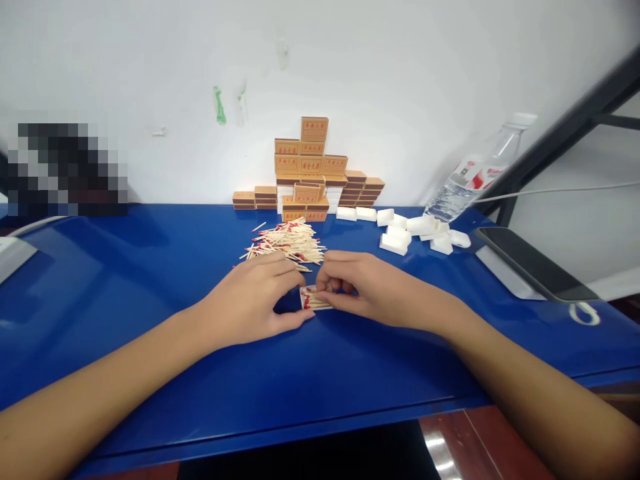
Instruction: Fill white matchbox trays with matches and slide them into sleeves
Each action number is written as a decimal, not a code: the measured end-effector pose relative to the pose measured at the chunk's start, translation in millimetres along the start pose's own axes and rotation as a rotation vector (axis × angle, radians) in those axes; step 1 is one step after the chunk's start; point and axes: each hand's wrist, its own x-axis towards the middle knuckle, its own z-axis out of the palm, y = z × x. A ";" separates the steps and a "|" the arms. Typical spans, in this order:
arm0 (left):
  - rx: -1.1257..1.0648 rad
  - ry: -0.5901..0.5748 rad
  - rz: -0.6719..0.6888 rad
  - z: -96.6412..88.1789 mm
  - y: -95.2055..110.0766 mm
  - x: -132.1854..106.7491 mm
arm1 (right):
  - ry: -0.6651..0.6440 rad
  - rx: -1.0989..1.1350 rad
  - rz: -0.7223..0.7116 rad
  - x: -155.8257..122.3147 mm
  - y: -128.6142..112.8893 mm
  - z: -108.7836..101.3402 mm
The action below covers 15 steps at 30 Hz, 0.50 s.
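A small white matchbox tray (303, 298) lies on the blue table in front of me, with several red-tipped matches (315, 302) in it. My left hand (255, 297) holds the tray's left end, thumb on the near side and fingers on the far side. Over the tray's right end, my right hand (363, 283) has its fingers pinched together on the matches; its fingers hide that end. Just beyond both hands spreads a loose pile of matches (293, 240), their red heads pointing various ways.
Stacked matchboxes (311, 165) stand against the white wall. Several white trays (395, 241) are scattered to the right, near a tilted plastic bottle (467, 175). A phone (533, 263) leans at far right, beside a white cable loop (584, 314). A dark pixelated object (70, 170) stands at left.
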 end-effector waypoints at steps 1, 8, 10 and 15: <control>0.000 0.000 -0.001 -0.1 -0.2 -0.2 | -0.002 -0.017 -0.011 -1.0 0.4 -1.8; -0.010 0.001 0.017 -1.1 1.7 -0.4 | 0.170 -0.107 0.027 1.5 13.3 0.4; -0.021 -0.019 0.030 -1.4 4.2 -0.6 | 0.254 -0.132 0.057 6.5 21.8 6.8; -0.054 -0.045 0.063 -0.2 8.9 -1.5 | 0.316 -0.146 0.170 23.5 40.2 24.0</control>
